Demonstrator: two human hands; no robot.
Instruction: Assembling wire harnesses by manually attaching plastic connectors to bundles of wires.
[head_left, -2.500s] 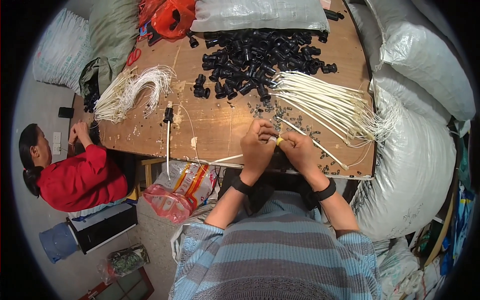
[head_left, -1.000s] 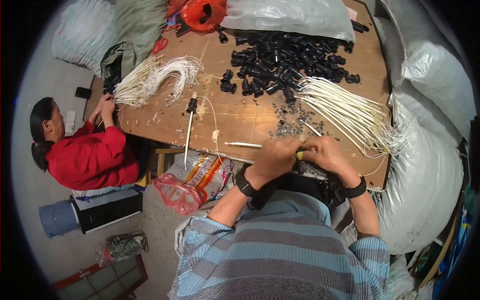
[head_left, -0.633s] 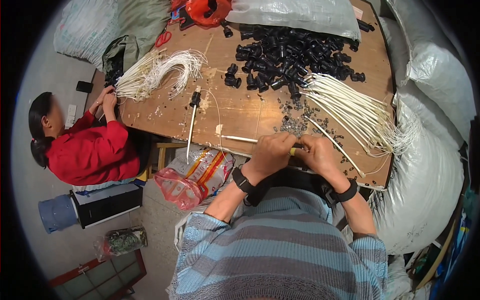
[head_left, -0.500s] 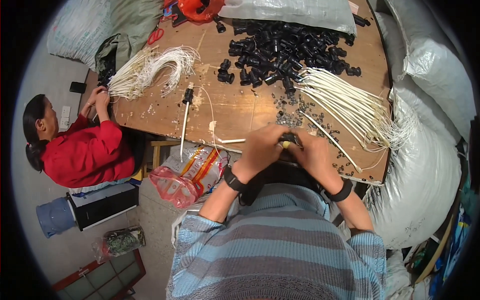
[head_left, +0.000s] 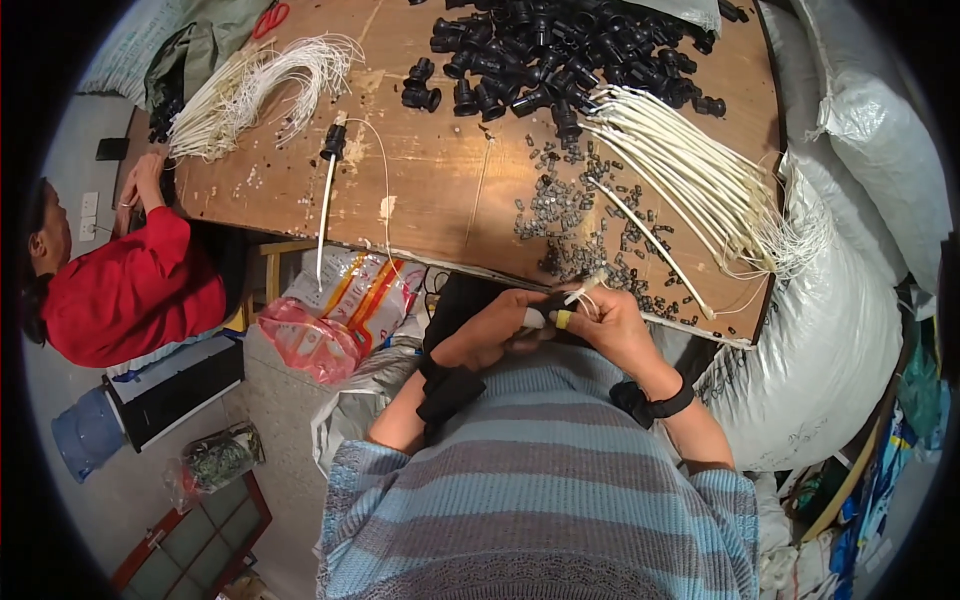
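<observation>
Close to my body at the table's front edge, both hands are closed together around a black plastic socket (head_left: 553, 304). My left hand (head_left: 490, 332), slightly blurred, grips it from the left, with a whitish wrap on one finger. On its other side my right hand (head_left: 618, 332) pinches it, a yellow band around a finger or thumb. A pale wire end (head_left: 590, 284) sticks up beside the right fingers. Just beyond lie many small dark clips (head_left: 565, 210). A bundle of cream sleeved wires (head_left: 680, 175) fans out at the right, with one sleeved wire (head_left: 650, 240) apart from it.
Black sockets (head_left: 560, 50) are heaped on the wooden table (head_left: 440, 190). A socket with a white sleeved wire (head_left: 334, 145) overhangs the front edge. Another wire bundle (head_left: 250, 95) lies far left, near a person in red (head_left: 135, 285). White sacks (head_left: 820, 360) crowd the right side.
My hands have drawn back from over the table toward my body, lower in view. The pale wire end now shows between them. The whole view has shifted, moving the table upward and left.
</observation>
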